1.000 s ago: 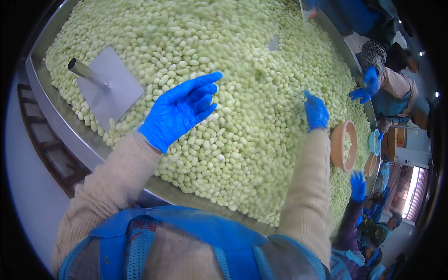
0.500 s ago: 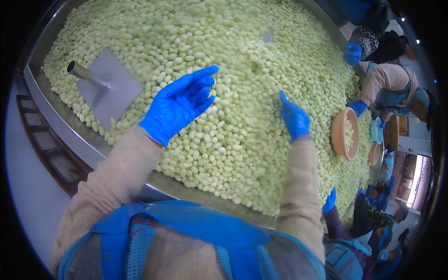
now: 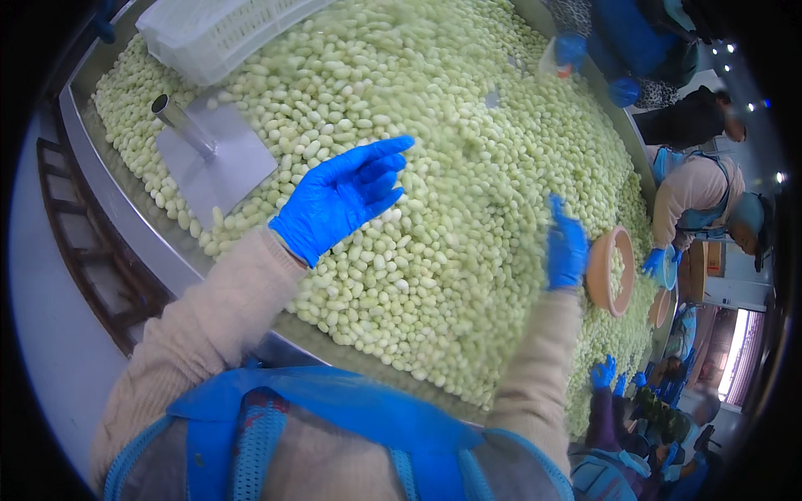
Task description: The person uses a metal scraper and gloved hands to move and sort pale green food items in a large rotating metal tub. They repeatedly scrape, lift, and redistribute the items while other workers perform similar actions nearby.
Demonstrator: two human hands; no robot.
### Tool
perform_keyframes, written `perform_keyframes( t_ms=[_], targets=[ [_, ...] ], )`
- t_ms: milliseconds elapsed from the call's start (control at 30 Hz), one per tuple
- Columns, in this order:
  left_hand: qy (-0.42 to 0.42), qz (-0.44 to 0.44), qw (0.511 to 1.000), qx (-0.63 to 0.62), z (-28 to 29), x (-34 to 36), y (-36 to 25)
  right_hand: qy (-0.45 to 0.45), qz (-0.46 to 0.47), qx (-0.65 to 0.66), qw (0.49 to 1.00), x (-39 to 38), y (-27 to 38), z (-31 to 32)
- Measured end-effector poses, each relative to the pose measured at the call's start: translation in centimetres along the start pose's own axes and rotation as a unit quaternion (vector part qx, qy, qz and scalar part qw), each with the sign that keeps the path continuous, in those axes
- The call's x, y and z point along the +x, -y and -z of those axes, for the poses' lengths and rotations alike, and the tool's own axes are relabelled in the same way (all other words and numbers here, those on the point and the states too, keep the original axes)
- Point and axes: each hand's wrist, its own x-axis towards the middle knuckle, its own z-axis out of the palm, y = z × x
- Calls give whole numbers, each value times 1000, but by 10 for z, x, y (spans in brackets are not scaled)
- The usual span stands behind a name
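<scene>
Pale green oval pieces, like small fruits or cocoons, form a broad heap (image 3: 401, 275) in a big metal-edged tray (image 3: 167, 242). Over the heap's middle, my blue-gloved left hand (image 3: 342, 196) hangs with curved fingers, thumb side apart, and nothing visible in it. Farther right, my blue-gloved right hand (image 3: 568, 250) is blurred by motion; its fingers stretch away from me and I see nothing held. Just right of it, an orange basin (image 3: 598, 275) stands tilted on the heap with some pieces inside. A flat metal shovel blade (image 3: 215, 171) with a short tube handle lies to the left.
A white slatted crate (image 3: 225, 37) now rests over the far left of the heap. Along the right side, several co-workers lean in; one in beige sleeves (image 3: 689, 196) works at a teal basin (image 3: 668, 271). A brown rack (image 3: 79, 238) stands beside the tray at left.
My right hand has moved right, close to the orange basin. The left hand keeps its pose. A white crate has come into view at the far left, and the whole view has shifted slightly.
</scene>
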Motion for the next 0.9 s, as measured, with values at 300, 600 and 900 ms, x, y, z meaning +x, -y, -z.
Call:
perform_keyframes(
  t_ms=[300,600,900],
  targets=[
    [-10,30,999,-37,2,-1,2,-32,41,172,984,76,-59,33],
    [-25,28,999,-35,-4,-2,2,151,20,-226,962,157,45,-109],
    [-41,29,999,-20,9,4,10,150,12,-183,972,138,29,-128]
  ],
)
